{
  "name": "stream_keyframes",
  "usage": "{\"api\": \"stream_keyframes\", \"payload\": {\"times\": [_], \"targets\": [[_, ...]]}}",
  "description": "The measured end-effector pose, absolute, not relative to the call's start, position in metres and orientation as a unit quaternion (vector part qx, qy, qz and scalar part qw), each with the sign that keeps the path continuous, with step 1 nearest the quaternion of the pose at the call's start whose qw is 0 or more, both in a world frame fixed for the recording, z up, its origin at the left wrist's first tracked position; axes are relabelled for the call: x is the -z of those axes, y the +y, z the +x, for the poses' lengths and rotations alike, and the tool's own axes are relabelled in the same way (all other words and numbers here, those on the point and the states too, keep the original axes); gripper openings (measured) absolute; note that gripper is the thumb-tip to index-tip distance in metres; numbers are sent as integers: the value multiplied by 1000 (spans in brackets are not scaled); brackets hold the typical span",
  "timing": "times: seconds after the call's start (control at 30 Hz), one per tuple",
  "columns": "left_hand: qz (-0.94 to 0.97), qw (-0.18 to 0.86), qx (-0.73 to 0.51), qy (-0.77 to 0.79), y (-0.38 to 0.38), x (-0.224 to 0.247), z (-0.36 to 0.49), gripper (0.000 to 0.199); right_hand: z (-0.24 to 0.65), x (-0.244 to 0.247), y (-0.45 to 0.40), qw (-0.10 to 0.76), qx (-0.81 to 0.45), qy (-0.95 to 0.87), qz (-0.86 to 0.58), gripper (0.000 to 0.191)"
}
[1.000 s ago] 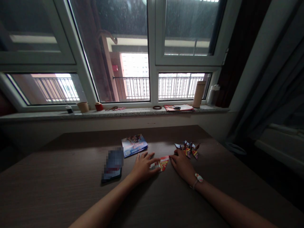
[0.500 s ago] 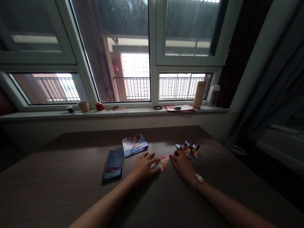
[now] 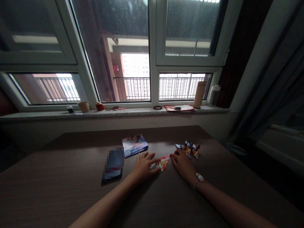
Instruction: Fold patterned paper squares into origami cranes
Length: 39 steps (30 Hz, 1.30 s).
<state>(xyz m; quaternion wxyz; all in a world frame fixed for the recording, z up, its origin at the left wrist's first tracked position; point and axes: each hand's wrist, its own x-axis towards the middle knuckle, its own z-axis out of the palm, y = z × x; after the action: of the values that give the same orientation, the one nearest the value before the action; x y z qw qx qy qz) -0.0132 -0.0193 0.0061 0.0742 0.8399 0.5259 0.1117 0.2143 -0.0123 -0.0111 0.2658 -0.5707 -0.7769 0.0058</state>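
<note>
A small folded paper (image 3: 164,163), printed red, yellow and white, lies on the brown table between my hands. My left hand (image 3: 145,166) rests over its left part, fingers spread, with the thumb and forefinger pressing it down. At the paper's right corner, my right hand (image 3: 182,163) has its thumb and forefinger together in a pinch; a bracelet (image 3: 199,178) is on that wrist. Just beyond the right hand stand several folded paper figures (image 3: 190,149) with pointed tips, partly hidden by it.
Left of my left hand lies a phone-like dark slab (image 3: 113,164), its surface pixelated. Behind it is a blue printed booklet (image 3: 135,145). The windowsill (image 3: 133,112) holds a paper cup (image 3: 84,107), a red spool (image 3: 99,106), scissors (image 3: 177,108) on papers, and a tan flask (image 3: 199,94).
My right hand has shifted very slightly to the right, and the paper's right corner reaches a little farther that way. My left hand stays in place.
</note>
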Motion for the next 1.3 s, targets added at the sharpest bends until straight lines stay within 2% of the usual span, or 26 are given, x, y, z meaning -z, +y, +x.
{"api": "stream_keyframes", "payload": {"times": [0.5, 1.17, 1.3], "targets": [[847, 77, -118, 513, -21, -6, -15, 45, 217, 9, -12, 300, -24, -767, -567, 24], [847, 79, -108, 514, -23, -10, -14, 44, 217, 8, -12, 278, -20, -761, -585, 14], [846, 83, -107, 516, -22, -9, -14, 45, 217, 7, -14, 280, -35, -756, -591, 21]]}}
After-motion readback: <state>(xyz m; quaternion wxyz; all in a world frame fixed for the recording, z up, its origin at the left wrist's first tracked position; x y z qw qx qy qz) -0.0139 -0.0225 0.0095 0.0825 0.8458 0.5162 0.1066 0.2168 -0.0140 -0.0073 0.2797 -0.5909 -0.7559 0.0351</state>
